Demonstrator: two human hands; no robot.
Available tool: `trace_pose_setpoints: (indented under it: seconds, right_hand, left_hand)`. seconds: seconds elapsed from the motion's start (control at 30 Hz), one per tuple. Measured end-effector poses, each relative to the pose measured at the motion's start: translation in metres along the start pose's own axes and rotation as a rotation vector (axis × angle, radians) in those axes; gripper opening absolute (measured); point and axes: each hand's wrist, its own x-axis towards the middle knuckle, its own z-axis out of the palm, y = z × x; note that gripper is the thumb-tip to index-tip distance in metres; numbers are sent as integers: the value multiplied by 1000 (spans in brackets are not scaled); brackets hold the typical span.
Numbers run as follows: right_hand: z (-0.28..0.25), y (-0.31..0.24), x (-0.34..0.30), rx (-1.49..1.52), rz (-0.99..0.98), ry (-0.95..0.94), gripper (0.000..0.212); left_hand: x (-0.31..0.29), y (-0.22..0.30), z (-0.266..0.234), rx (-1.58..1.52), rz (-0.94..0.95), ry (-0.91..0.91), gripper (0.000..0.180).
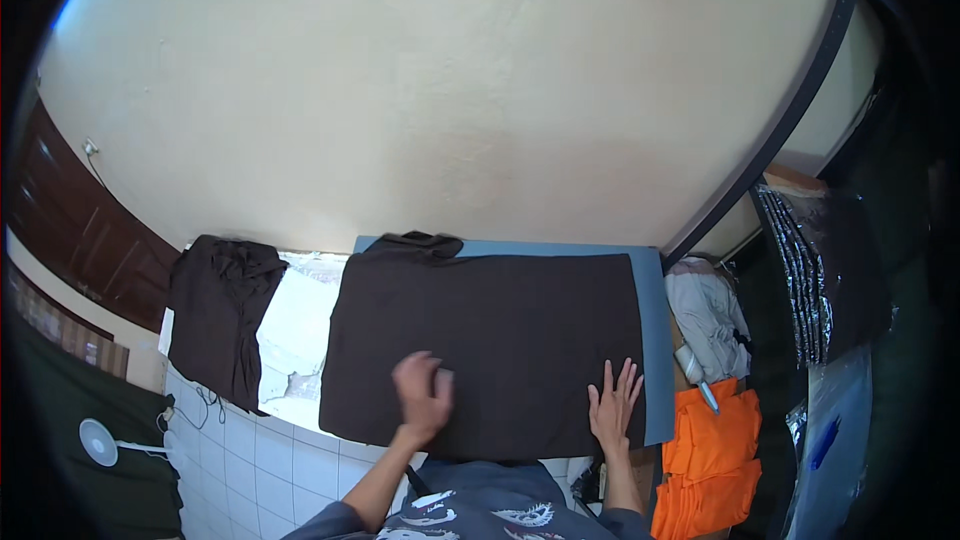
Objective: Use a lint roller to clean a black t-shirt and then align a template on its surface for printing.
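While spread flat, dark garment (490, 340) beneath left hand (423, 395) and right hand (613, 405).

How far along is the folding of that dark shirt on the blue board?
Done: the dark shirt lies spread flat on the blue board, its collar at the far edge. In hand: the left hand and right hand press flat on its near edge, smoothing it. Left: no fold shows yet. A pile of dark clothes waits on the left; folded orange clothes sit stacked on the right.
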Motion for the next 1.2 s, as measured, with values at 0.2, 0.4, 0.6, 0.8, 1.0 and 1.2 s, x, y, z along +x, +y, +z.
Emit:
trace_pose_setpoints:
  seconds: [0.2, 0.4, 0.6, 0.8, 1.0, 1.2]
  right_hand:
    - [7, 3, 1, -11, -24, -2, 65]
    - [0, 3, 6, -32, -28, 14, 60]
    - [-1, -38, -7, 159, 163, 275, 40]
    - [6, -106, -61, 336, 258, 516, 23]
    - [31, -142, -125, 458, 462, 581, 16]
    - [32, -151, -147, 451, 500, 573, 14]
  left_hand:
    - [-36, -273, -94, 62, -871, 807, 13]
    - [-80, -383, -130, -67, -1452, 739, 47]
    - [-78, -420, -124, -801, -1542, 830, 53]
    - [-60, -428, -100, -726, -1711, 756, 44]
    - [-40, -433, -100, -712, -1703, 424, 22]
    - [0, -411, -109, -1133, -1083, 740, 17]
